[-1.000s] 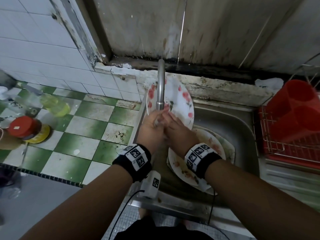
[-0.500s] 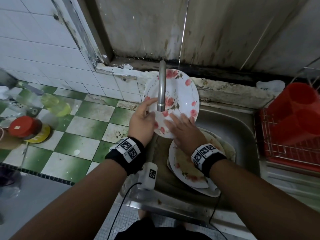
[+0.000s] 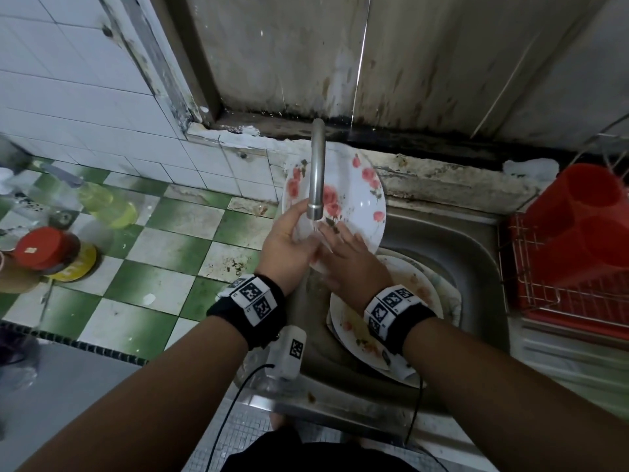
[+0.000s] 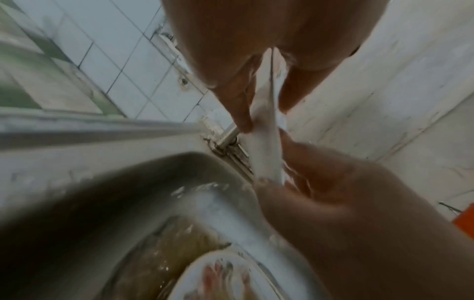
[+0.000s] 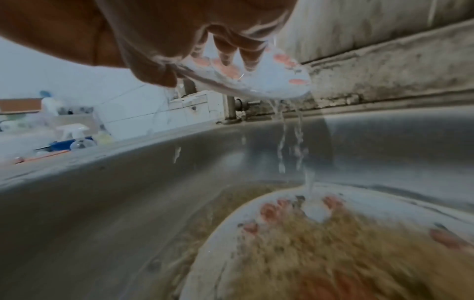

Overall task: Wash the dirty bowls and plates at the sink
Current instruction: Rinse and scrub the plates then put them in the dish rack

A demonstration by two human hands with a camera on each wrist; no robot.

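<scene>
A flowered plate (image 3: pixel 354 195) is held tilted under the tap (image 3: pixel 316 178), above the sink (image 3: pixel 476 253). Compared with a second ago, when both hands were bunched low at the spout, the plate is now lifted higher and turned face-up to the stream. The left hand (image 3: pixel 289 243) is curled round the plate's left rim, thumb on the front; this grip is seen edge-on in the left wrist view. The right hand (image 3: pixel 350 264) is laid open and flat on the plate's face, fingers spread, holding nothing. Water is seen running off the plate's lower edge onto a stack (image 3: pixel 418 301) of dirty plates below. Rinsing of this first plate is judged under way; the stack is not yet washed.
</scene>
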